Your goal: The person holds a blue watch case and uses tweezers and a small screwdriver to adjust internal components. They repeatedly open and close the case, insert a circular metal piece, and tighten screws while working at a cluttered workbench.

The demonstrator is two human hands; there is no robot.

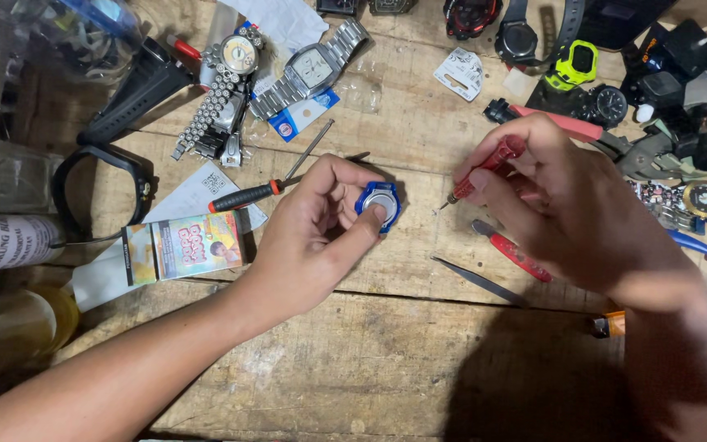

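My left hand grips a small blue watch case face down, its silver back plate up, thumb pressed on the plate. My right hand holds a small red-handled screwdriver, its thin tip pointing down-left toward the wooden bench, a short way right of the blue case. The tip is apart from the case.
A black-and-orange screwdriver lies left of the case. Red-handled pliers and grey tweezers lie under my right hand. Metal-band watches, black straps, a colourful small box and digital watches crowd the bench's back and sides.
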